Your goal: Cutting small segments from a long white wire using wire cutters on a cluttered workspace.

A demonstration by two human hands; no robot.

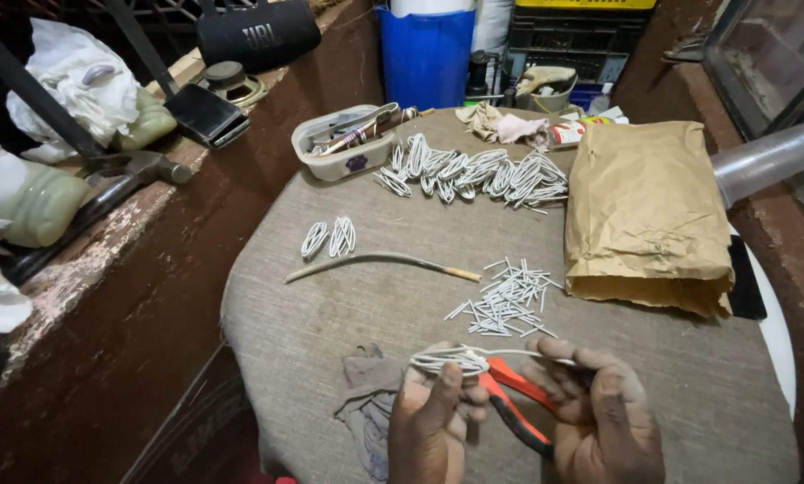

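Observation:
My left hand (433, 421) pinches a small folded coil of white wire (451, 360) at the near edge of the cloth-covered round table (330, 305). My right hand (599, 417) grips the free end of that wire and also holds red-handled pliers (518, 403), whose handles run between the two hands. Just beyond the hands lies a pile of short white wire pieces (505, 300). A long thin stick (375, 262) lies across the middle of the table, with two finished coils (330, 238) beside it.
A row of several white wire coils (474, 175) lies at the far side, next to a plastic tray of tools (344, 143). A brown paper bag (644, 215) is on the right. A grey rag (366, 403) lies near left. A hammer (124, 184) and speaker (259, 36) rest on the left ledge.

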